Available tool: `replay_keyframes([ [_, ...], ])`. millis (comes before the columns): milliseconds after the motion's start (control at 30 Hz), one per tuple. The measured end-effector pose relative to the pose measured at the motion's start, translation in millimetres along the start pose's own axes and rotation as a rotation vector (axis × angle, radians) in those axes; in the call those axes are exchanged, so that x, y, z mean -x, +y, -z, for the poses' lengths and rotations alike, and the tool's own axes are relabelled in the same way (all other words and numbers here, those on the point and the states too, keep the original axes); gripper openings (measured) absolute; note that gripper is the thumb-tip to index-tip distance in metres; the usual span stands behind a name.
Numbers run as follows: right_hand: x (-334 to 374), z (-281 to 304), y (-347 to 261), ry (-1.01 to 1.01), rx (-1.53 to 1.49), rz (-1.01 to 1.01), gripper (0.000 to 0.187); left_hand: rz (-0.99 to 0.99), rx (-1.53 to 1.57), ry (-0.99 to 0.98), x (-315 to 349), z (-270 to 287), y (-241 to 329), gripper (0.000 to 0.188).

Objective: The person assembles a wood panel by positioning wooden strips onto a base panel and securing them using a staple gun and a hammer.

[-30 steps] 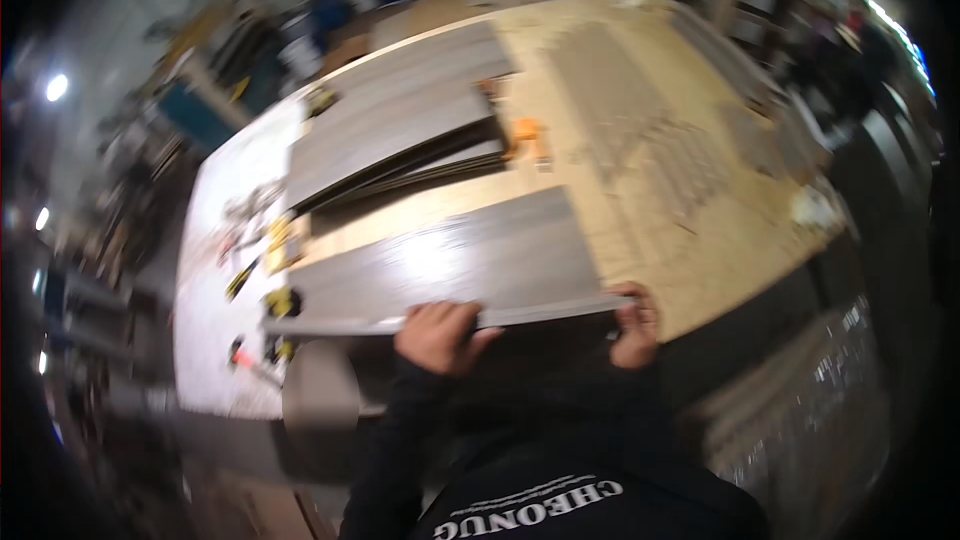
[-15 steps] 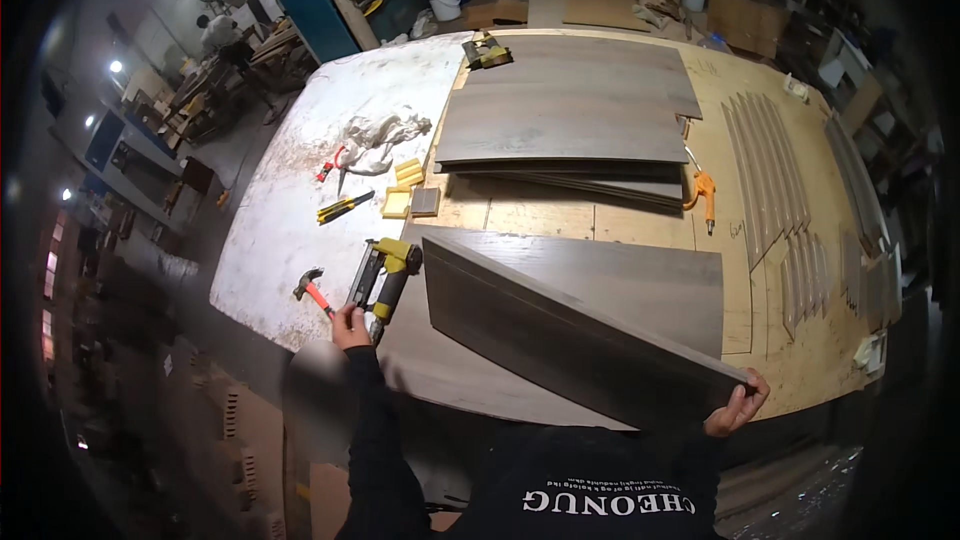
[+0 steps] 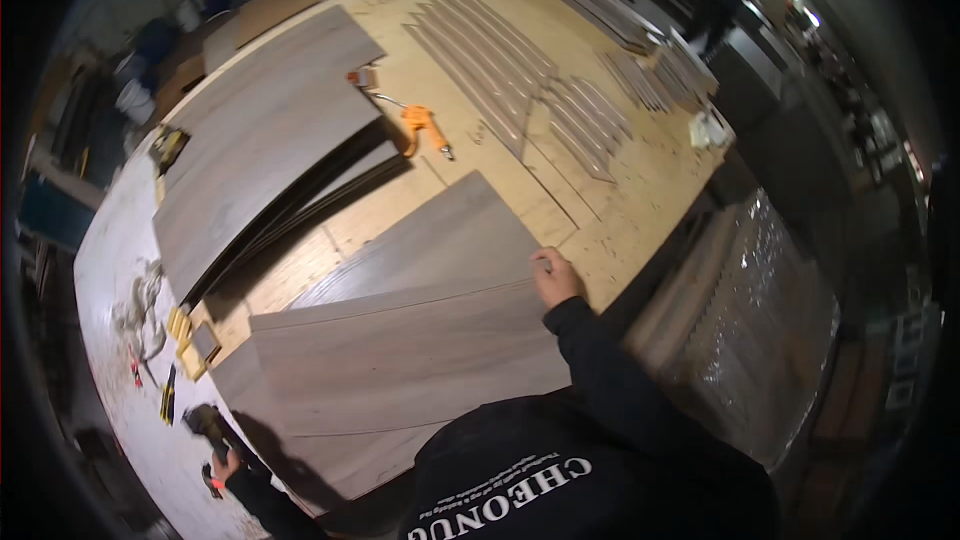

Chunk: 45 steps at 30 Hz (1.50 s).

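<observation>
At the table's (image 3: pixel 645 185) near edge, the right hand (image 3: pixel 557 280) grips a corner of a brown board (image 3: pixel 405 365), while the left hand (image 3: pixel 230 464) clasps a nail gun (image 3: pixel 207 424) near the table's left corner.

The right hand (image 3: pixel 557 280), at the corner of the near panels (image 3: pixel 410 350), has room ahead: bare plywood surface (image 3: pixel 610 215) runs from there up to the mouldings (image 3: pixel 490 70), which lie across the way farther on. Between the near panels and the thick panel stack (image 3: pixel 270 130) I see just a narrow lane, walled by the stack's raised edge; an orange blow gun (image 3: pixel 422 128) sits beside its right end, small yellow pieces (image 3: pixel 190 345) pinch its left. Round the left hand (image 3: pixel 228 462) it's tight: nail gun (image 3: pixel 208 424), hammer (image 3: pixel 211 481), cutter (image 3: pixel 168 395). A plastic-wrapped stack (image 3: pixel 750 330) hems the right side.
</observation>
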State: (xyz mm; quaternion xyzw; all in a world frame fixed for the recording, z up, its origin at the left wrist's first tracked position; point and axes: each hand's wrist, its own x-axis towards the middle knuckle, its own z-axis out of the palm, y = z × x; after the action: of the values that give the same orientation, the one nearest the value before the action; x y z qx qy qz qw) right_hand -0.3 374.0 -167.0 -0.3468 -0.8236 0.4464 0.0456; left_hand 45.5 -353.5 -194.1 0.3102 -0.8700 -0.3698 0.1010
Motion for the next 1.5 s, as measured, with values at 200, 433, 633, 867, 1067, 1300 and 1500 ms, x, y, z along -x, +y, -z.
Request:
replay_keyframes([
  [200,-6,19,34,0.008,0.157,0.224,0.018,-0.239,0.316,-0.369,94,-4,177,0.02],
  [433,-1,23,41,-0.142,-0.186,-0.084,0.019,-0.373,0.106,-0.775,211,-156,361,0.044],
  [633,1,28,44,-0.072,-0.077,-0.028,0.02,-0.634,-0.29,-1.123,247,-266,405,0.036],
  [867,4,28,44,-0.034,-0.114,-0.002,0.019,-0.636,-0.391,-1.188,274,-306,442,0.036],
  [1067,11,22,48,-0.039,-0.111,-0.003,0.016,-0.434,-0.324,-1.207,291,-311,459,0.034],
  [1300,14,27,42,-0.04,-0.104,-0.004,0.015,-0.402,-0.237,-1.249,292,-312,468,0.041],
  [1500,15,26,42,-0.038,-0.08,0.001,0.015,-0.376,-0.362,-1.219,288,-315,465,0.039],
])
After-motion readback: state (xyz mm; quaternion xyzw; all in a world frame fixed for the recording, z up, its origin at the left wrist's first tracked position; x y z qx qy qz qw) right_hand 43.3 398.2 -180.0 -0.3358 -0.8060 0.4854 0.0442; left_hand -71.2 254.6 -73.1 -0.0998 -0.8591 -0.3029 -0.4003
